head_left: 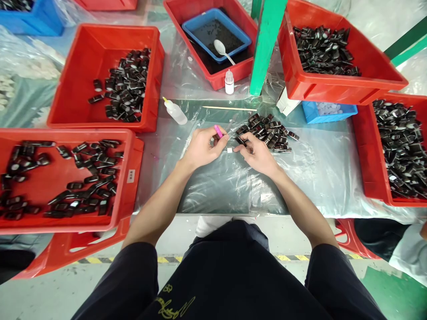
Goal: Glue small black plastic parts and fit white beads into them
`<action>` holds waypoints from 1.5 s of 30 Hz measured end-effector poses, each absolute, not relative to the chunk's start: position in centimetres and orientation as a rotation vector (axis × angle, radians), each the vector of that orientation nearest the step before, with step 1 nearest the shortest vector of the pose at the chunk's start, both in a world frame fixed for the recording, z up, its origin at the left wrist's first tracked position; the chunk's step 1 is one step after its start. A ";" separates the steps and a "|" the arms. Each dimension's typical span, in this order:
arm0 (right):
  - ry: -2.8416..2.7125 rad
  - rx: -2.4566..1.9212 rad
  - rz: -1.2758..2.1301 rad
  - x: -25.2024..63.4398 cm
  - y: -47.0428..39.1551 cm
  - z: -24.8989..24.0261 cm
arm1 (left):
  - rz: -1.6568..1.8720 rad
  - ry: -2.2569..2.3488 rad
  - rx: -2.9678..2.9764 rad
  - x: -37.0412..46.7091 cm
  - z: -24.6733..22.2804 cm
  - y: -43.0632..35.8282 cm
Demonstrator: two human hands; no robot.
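My left hand [206, 146] is closed around a short pink stick [218, 131] that pokes up between thumb and forefinger. Facing it, my right hand [257, 154] pinches a small glossy black part [239, 140] at the left edge of a loose pile of black parts [273, 131]. Between the two hands a little white square piece [229, 150] lies on the plastic-covered table. What each part is for, the frame does not tell.
A squeeze bottle [175, 112], a thin wooden stick [230, 108] and a small dropper bottle [229, 82] are beyond my hands. Red bins [151, 80] of black parts flank me. A green post [267, 49] rises behind, beside a blue tray [200, 44] with a white spoon [220, 48].
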State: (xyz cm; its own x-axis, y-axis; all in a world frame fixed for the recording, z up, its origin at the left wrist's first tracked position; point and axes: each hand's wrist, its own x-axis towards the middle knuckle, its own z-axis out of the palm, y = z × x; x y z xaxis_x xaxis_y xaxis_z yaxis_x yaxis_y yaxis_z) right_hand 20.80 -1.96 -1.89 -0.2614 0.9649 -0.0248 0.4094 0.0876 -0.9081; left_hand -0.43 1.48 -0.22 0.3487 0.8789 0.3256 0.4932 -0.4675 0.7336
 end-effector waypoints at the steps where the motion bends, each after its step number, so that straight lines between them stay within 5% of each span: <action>1: -1.741 -1.359 1.149 20.8 -2.0 -1.9 | 0.970 1.182 2.101 -0.4 -0.2 1.5; 45: -1.686 -1.224 1.258 20.0 -2.3 -2.6 | 0.856 1.138 2.172 -0.5 0.3 1.2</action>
State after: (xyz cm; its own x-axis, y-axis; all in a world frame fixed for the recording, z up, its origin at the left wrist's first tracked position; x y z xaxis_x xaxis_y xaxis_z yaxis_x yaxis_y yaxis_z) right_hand 19.99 -2.30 -2.57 -0.3151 0.9490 -0.0068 0.2771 0.0851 -0.9571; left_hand -0.54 1.21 0.34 0.4424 0.8506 0.2844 0.5095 -0.4993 0.7008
